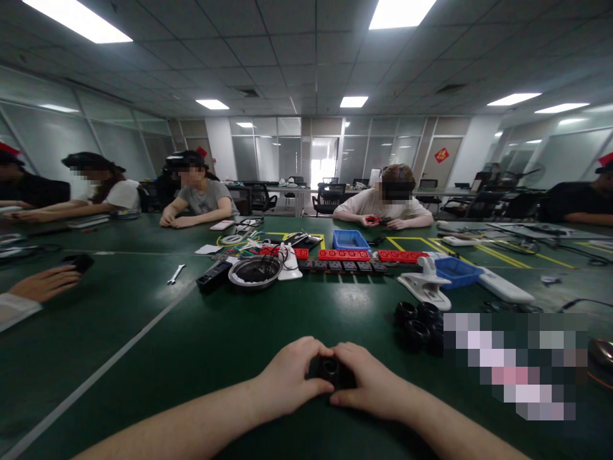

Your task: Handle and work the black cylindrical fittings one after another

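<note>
Both grips (pixel 293 378) (pixel 370 384) around black part (pixel 330 367)

My left hand (pixel 292 374) and right hand (pixel 368 383) were closed over a small black part (pixel 329 368). I saw only its round top between the fingers; the rest was hidden. Both my forearms ran off the near edge. To the right, a pixelated block (pixel 514 367) covered part of the surface (pixel 191 345) and cut into the pile of black rings (pixel 416 326). A rounded object (pixel 602 350) was cut off at the right edge. On the left, a co-worker's hand (pixel 45 283) came in from the edge, and the dark item (pixel 79 260) by it was too small to tell.
</note>
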{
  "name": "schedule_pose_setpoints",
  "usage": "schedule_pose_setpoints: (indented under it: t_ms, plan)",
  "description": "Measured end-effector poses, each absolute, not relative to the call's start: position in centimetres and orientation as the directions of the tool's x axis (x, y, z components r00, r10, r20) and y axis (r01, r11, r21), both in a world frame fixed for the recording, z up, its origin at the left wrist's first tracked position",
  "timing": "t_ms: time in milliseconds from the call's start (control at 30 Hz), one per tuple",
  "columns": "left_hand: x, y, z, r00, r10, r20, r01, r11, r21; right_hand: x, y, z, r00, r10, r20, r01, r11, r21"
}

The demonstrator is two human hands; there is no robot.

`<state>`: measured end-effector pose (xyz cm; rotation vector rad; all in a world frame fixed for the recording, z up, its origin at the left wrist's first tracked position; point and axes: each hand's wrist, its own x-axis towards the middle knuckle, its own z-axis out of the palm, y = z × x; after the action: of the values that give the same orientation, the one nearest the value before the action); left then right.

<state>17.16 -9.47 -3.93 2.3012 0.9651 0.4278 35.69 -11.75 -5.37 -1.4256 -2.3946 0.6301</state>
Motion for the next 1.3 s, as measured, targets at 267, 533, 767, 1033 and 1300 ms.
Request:
schedule_pose_setpoints:
  t_ms: [267,533,767,1033,1300]
  plan:
    - [16.8,-9.2,-3.7,0.728,0.683,0.058,0.484,-0.573,0.661,36.9,-10.9,-4.9,-0.547,0.834,-0.069,0.625,0.352,-0.697]
    - [17.1,-9.3,-4.3,0.696,0.717,0.041,0.506,-0.530,0.680,36.5,-10.8,-5.3,-0.576,0.818,-0.018,0.654,0.447,-0.610]
    - [17.5,-10.0,-4.8,0.626,0.771,0.120,0.512,-0.522,0.682,35.0,-11.6,-6.7,-0.353,0.935,0.034,0.884,0.345,-0.315]
    - [17.2,-10.0,-4.1,0.681,0.726,0.095,0.489,-0.548,0.678,36.1,-11.6,-5.5,-0.549,0.836,0.004,0.728,0.480,-0.490]
    - [17.2,-9.8,-4.3,0.712,0.702,0.016,0.455,-0.479,0.751,36.1,-11.3,-6.0,-0.498,0.867,-0.019,0.745,0.416,-0.521]
